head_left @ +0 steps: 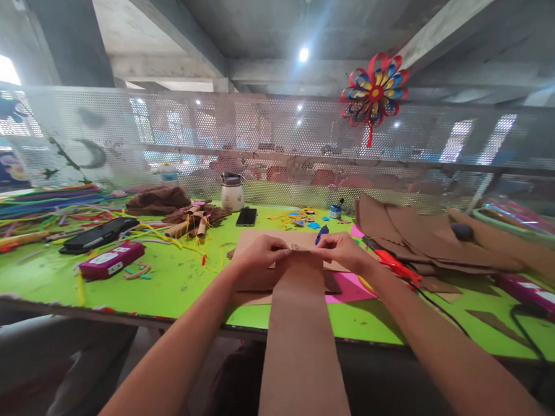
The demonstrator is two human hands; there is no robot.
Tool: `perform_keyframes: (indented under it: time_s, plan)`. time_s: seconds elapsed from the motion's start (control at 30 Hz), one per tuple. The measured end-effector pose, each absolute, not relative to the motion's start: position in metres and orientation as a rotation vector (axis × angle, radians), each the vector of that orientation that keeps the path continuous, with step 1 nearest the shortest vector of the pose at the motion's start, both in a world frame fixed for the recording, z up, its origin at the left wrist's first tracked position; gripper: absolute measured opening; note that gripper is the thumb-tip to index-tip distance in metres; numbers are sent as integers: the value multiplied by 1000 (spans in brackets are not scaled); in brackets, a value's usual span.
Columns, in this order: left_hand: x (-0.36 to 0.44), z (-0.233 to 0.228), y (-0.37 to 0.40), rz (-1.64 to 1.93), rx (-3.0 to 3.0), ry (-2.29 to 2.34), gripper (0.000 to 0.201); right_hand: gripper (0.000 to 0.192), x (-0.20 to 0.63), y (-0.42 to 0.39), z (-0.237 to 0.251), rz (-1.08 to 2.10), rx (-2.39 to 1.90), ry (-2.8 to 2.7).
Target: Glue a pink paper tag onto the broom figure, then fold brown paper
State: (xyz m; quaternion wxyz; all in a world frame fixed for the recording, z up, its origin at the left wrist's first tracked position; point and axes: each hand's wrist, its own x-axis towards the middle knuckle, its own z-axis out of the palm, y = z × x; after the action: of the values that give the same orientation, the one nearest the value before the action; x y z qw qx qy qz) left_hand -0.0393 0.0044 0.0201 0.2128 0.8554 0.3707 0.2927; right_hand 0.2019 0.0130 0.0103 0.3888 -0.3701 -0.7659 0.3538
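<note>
A long brown paper strip [301,333] runs from the green table [171,283] toward me and hangs past its front edge. My left hand [261,252] pinches the strip's far end on the left side. My right hand [345,249] pinches the same end on the right side. Under the strip's far end lies a flat brown cardboard sheet [257,247], with a pink sheet [350,288] beneath it on the right.
Cardboard pieces [415,234] pile at the right, beside a red glue gun [395,266] with a black cord. Pipe cleaners [40,198], a magenta box [111,259], a black case [100,233], a phone [247,216], a white jar [232,193] and paper scraps lie left and behind. A perforated screen with a pinwheel [375,92] backs the table.
</note>
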Motion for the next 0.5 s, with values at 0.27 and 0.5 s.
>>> perform_keyframes:
  time_s: [0.27, 0.5]
  plan:
    - [-43, 23, 4, 806, 1959, 848, 29, 33, 205, 13, 10, 1315, -677, -1694]
    - [-26, 12, -18, 643, 1385, 570, 24, 34, 189, -13, 20, 1457, -583, -1978]
